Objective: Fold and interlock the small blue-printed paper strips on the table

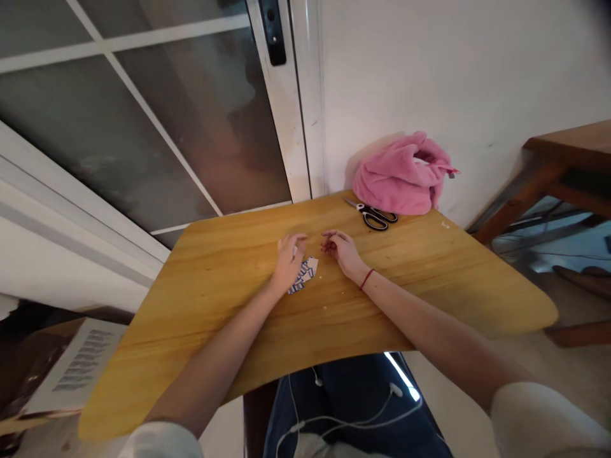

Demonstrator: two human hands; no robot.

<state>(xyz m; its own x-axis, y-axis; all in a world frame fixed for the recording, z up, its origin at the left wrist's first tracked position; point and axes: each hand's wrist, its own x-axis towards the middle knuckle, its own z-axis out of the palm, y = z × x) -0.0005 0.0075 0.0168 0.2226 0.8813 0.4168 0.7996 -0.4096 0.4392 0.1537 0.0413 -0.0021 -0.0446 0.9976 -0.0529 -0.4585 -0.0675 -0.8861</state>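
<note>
My left hand is curled above the table, thumb and fingers bent toward each other. A small whitish bit shows between its fingers, too small to name. Under and beside that hand lie cut pieces of white paper with blue print, partly hidden by it. My right hand, with a red string round the wrist, is a short way to the right of the paper. Its fingers are drawn together in a pinch, and what they hold, if anything, cannot be made out. Black-handled scissors lie beyond my right hand, blades slightly apart.
The wooden table has tiny white scraps on it. A pink plush bag rests at its back edge against the wall. At left are a framed glass door and a box; white earphones lie on my lap.
</note>
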